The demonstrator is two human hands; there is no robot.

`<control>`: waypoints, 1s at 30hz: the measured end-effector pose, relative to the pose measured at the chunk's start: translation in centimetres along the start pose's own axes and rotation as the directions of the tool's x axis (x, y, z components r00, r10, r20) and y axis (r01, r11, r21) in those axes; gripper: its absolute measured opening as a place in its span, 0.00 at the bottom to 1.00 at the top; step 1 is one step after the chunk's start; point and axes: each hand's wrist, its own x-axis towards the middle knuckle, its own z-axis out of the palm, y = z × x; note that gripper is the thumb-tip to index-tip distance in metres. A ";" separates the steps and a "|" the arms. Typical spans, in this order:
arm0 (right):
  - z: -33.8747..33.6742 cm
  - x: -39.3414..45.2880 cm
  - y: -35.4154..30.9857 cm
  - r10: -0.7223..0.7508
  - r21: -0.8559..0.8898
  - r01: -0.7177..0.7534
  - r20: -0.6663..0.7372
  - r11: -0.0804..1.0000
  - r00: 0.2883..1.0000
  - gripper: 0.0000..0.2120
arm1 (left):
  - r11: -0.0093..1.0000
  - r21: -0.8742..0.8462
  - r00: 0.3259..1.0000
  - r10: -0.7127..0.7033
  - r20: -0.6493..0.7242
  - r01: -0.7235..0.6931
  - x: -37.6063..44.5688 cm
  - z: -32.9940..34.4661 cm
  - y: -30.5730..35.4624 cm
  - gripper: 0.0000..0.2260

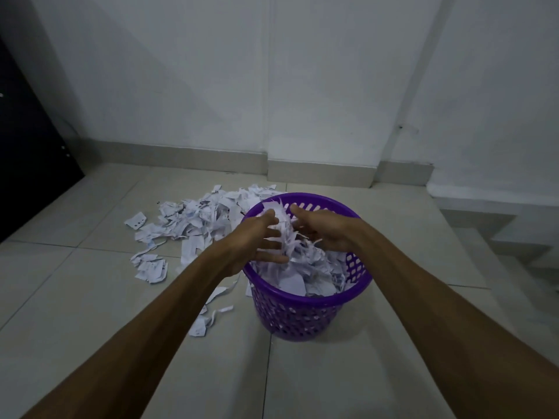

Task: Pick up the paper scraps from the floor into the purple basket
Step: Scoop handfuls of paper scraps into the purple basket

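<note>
**Purple basket half full, both hands over it**

Purple plastic, pierced with holes, the basket [305, 309] stands upright on the tiled floor [75, 297]. White scraps [305, 270] fill much of it.

Both hands are above its mouth with a clump of shredded paper [286, 225] between them. The left hand [257, 240] reaches over the left rim, fingers spread and nearly straight, touching the clump from the left. The right hand [323, 228] comes from the right, its fingers loosely bent against the clump; whether they truly grip it cannot be told.

More scraps lie in a loose pile [193, 219] on the floor left of the basket and behind it, touching its far side. A few strips [208, 316] trail beside its near left wall, partly under the left forearm.

White walls [211, 86] with a tiled skirting stand behind. A dark cabinet [27, 146] is at far left.
</note>
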 end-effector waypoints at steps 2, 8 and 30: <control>-0.3 0.6 1.3 0.051 0.004 -0.051 0.018 0.999 0.999 0.32 | 0.999 0.022 1.000 -0.025 -0.004 0.025 0.0 0.0 0.1 0.23; -3.0 0.1 2.0 0.104 -0.013 -0.105 -0.085 0.994 0.991 0.36 | 0.999 -0.034 1.000 -0.012 -0.003 0.012 0.2 -1.5 0.1 0.20; 1.8 3.0 3.0 0.142 0.129 -0.165 0.169 0.978 0.975 0.42 | 0.914 -0.031 0.842 0.359 -0.403 -0.405 0.6 -3.0 -2.1 0.10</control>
